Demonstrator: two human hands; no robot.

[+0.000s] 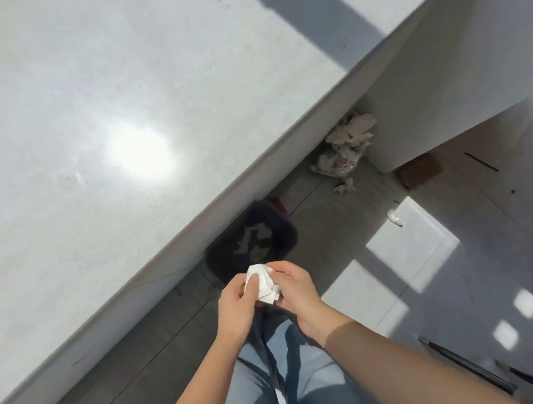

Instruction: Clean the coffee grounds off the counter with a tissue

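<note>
Your left hand (237,303) and right hand (297,293), fingers (252,284) curled, grip a crumpled tissue (265,286) near the dark bin (287,232) beside the bench (81,106).

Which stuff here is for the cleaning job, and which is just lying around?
For the job: tissue, held by left hand and right hand; counter; dark bin below, probably for the used tissue.

Just lying about, on the floor: tissue pile; paper scrap; brown object.
</note>
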